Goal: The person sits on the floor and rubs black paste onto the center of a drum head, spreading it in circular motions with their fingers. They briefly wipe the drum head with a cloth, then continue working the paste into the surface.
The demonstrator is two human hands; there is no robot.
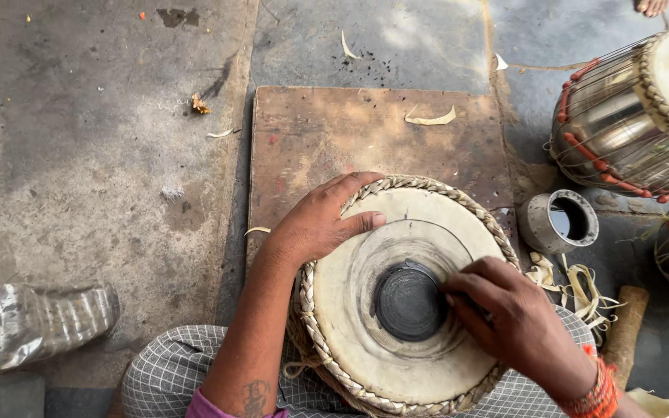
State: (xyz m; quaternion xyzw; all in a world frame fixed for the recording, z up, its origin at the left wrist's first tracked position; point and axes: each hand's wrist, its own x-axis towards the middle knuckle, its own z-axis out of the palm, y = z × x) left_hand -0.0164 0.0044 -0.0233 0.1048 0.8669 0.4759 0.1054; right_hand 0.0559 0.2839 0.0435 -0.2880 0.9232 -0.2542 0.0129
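Far left, a crumpled clear plastic bottle [40,323] with a red cap lies on the stone floor [94,139], well apart from me. Moving in, my left hand [320,220] lies flat over the upper left rim of the tabla drumhead [365,333], fingers stretched out and close together, thumb tucked along the braided edge, pressing down rather than gripping anything. The drum sits in my lap on the checked cloth [168,371] over my knees, its far edge over a worn wooden board [327,128] on the floor. A pale curl of shaving [430,118] lies on the board's far side. Dead centre on the pale skin is the black round patch [409,301], ringed with grey smears. My right hand [516,325] comes in from the right, fingers curled together with their tips at the patch's right edge; I cannot tell whether they pinch something small. Orange beads circle that wrist. Just past the drum stands a small metal ring [560,222], with pale strips [574,282] beside it and a wooden handle [625,333] nearby. Top right, a metal-bodied drum [629,124] with orange lacing lies tilted on its side.
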